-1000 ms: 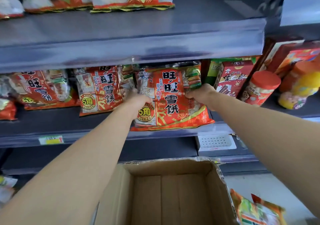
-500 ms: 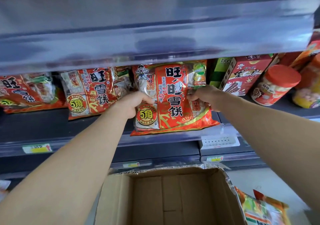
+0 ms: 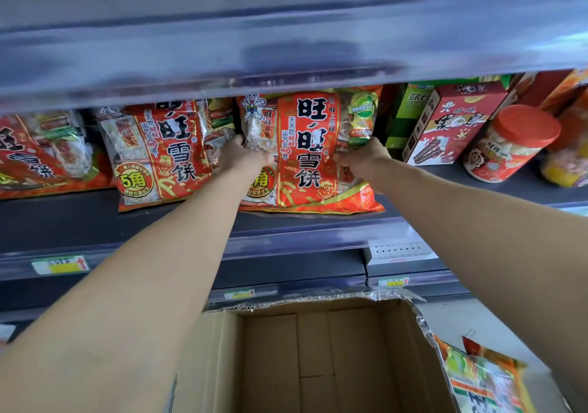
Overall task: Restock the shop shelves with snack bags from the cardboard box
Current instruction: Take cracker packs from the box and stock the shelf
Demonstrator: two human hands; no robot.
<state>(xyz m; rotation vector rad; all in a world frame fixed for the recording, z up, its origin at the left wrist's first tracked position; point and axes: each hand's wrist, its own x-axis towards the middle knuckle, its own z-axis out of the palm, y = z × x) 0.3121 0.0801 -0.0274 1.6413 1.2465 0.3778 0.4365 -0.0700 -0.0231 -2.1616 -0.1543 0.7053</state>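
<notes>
Not much has changed in the last second tbh. The left hand (image 3: 246, 158) is still curled round the left edge of the red snack bag (image 3: 308, 145), fingers tucked behind it, and the right hand (image 3: 362, 161) still grips the right edge the same way. The bag looks a touch more upright and further back than before. Its bottom seam now rests on the middle shelf (image 3: 63, 221) just behind the front lip, and its top is tucked under the shelf above. So I'd say this one is basically placed and is just getting squared up against its neighbour.

That neighbour, another red bag (image 3: 159, 151), stands just to the left with its right side touching the left hand. One more bag of the same kind (image 3: 31, 158) leans at the far left. To the right of the held bag there's a green carton (image 3: 410, 110), then a dark red carton (image 3: 451, 119), then a jar with a red lid (image 3: 509, 145), all on the same shelf.

Containers: the cardboard box (image 3: 219, 365) sits open on the floor below the arms, and all I can see inside is bare cardboard, no bags. Its near end is out of view though. A couple of green and orange snack bags (image 3: 483, 381) lie outside it against its right wall, so those are probably what's left to shelve.
</notes>
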